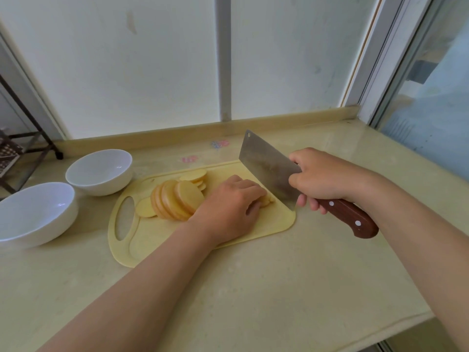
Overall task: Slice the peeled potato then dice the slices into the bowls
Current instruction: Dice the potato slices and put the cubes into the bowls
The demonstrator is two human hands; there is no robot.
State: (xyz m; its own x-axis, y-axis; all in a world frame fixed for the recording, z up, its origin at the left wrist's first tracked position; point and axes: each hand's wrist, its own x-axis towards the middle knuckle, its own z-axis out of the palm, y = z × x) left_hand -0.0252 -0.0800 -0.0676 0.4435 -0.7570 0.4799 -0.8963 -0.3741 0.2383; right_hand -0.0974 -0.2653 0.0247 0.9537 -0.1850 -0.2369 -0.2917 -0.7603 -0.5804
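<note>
Pale stone countertop [253, 288] runs beneath a frosted window, and a yellow cutting board [142, 240] lies on it. Slicing looks finished: round potato slices [177, 199] lean in a fanned row on the board's left half, with a few flat ones just beyond. Dicing seems to be the step in hand. The left hand [228, 207] curls its fingers over a small stack [266, 200] near the board's right edge. The right hand [322, 179] grips the wooden handle of a cleaver [269, 168], its edge down right beside those fingertips. A near bowl [35, 212] and a far bowl [99, 171] wait left of the board, with no dice visible inside. The next cut calls for tucked knuckles and a straight downward stroke.
</note>
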